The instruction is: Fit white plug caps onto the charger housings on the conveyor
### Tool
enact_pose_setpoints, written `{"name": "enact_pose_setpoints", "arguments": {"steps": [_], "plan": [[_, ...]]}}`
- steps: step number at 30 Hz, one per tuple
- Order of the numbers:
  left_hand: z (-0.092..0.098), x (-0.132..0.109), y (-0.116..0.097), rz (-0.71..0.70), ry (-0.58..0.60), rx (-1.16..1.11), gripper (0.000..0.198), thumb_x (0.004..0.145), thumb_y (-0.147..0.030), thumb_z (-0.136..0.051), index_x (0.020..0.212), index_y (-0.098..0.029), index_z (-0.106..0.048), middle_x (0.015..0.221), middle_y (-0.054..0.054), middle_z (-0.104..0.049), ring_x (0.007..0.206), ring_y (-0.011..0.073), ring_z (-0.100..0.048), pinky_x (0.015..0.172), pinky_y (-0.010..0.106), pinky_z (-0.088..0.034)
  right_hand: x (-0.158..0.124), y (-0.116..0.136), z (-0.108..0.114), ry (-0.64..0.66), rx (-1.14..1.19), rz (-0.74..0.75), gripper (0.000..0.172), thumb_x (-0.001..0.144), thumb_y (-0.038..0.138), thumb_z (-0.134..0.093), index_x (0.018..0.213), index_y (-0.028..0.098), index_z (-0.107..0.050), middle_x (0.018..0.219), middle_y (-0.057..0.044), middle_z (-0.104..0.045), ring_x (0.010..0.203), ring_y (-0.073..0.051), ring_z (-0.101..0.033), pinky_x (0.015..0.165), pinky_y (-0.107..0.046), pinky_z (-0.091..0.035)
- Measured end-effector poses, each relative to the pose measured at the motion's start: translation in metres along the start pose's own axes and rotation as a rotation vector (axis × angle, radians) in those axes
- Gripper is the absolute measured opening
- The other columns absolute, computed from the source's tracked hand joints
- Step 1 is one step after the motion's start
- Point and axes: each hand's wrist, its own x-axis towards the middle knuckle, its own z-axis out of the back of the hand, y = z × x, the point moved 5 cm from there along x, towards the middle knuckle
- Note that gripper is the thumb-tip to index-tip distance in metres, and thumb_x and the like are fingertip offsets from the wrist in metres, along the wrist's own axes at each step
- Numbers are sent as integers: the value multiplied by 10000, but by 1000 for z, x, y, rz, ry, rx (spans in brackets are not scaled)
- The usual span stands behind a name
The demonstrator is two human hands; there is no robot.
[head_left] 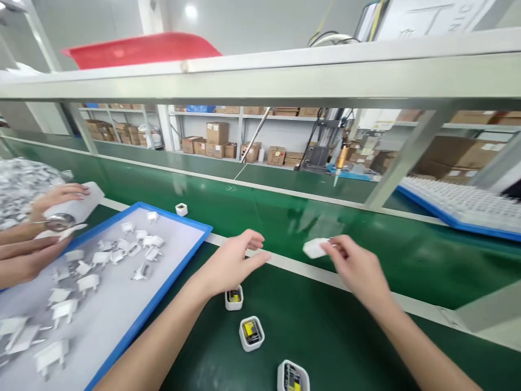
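Two hands of a co-worker (40, 263), well left of the left hand, hold a white object (77, 203) with a round metal part above a tray (175, 236) strewn with white plugs (65, 310); a careless drop there could knock plugs about or mix pieces. Right of those hands, and up and left of the left hand, one small white box (181, 209) sits just beyond the tray's corner. The left hand (232, 260) is empty, thumb and fingers spread well apart, with its forearm passing close over the tray's edge; a low sweep of that arm could snag the rim or drag a plug out. Just below that hand stands an uncovered box (234, 303), partly hidden by it, with a second box (251, 333) and a third box (293, 376) stepping away below and to the right, yellow and black parts showing inside; a dipping wrist could tip one and disturb its contents. Farther right, the right hand (362, 266) pinches a white piece (314, 248) near one end, over the shiny green surface (277, 222). Because only fingertips seem to grip it, a loose pinch could let it slip and skid away; blur hides which face is up, so a wrong-way turn might go unnoticed.
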Motion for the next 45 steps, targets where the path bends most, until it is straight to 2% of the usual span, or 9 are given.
{"name": "enact_pose_setpoints", "arguments": {"steps": [6,10,14,20,26,29,32,36,45], "plan": [[97,-6,8,201,64,648,347,959,-483,-519,1151,-214,-625,1193,77,-710,1121,244,-652,952,318,-493,14,-74,-7,69,-55,-309,339,769,567,-499,905,259,-545,760,-95,-685,689,-350,-629,615,-415,-422],[142,-48,63,452,126,791,335,732,-433,-729,968,-200,-680,1003,111,-739,974,326,-684,853,388,-519,10,-70,1,2,31,-355,360,772,588,-527,907,255,-500,748,-108,-659,756,-389,-623,694,-480,-438],[151,-94,96,500,103,786,287,720,-334,-675,974,-202,-667,993,101,-715,937,300,-684,828,376,-520,0,-53,30,-299,103,-353,340,858,545,-467,991,232,-453,834,-128,-601,954,-404,-601,849,-526,-419],[94,-76,54,305,-3,537,391,882,-452,-550,1174,-192,-571,1075,89,-692,932,250,-682,855,372,-518,-26,24,11,-238,274,-99,321,923,493,-475,1055,207,-535,946,-115,-644,853,-249,-643,798,-391,-514],[-21,-39,-33,-93,192,-28,384,888,-265,-628,1258,-224,-534,1030,35,-734,952,194,-687,849,316,-534,-68,125,-42,488,927,127,337,990,482,-525,1190,213,-553,1033,-58,-656,709,-152,-648,665,-331,-579],[-30,-39,-34,-91,205,-20,570,882,-266,-668,1405,-250,-444,1259,66,-678,1103,207,-649,964,347,-506,-68,118,-41,450,1095,-50,361,940,510,-613,1131,204,-594,1038,-70,-676,718,-159,-657,661,-340,-581],[-9,-46,-6,25,144,73,779,851,-372,-723,1514,-275,-327,1478,107,-502,1273,252,-555,1022,372,-484,-60,91,-46,356,1095,-167,393,889,546,-667,1026,178,-632,884,-56,-678,712,-168,-644,656,-330,-554],[6,-56,33,154,260,259,512,862,-488,-680,1290,-219,-599,1258,92,-635,1078,251,-623,906,367,-507,-54,66,-66,314,1056,-208,398,821,537,-740,877,150,-668,724,-16,-626,590,-121,-535,572,-284,-460],[-61,-15,33,55,181,100,391,872,-470,-660,1175,-222,-648,884,-8,-660,751,145,-571,690,248,-450,-43,62,-57,304,978,-163,379,832,464,-728,1082,183,-681,818,-9,-636,674,-139,-563,653,-299,-493]]}}
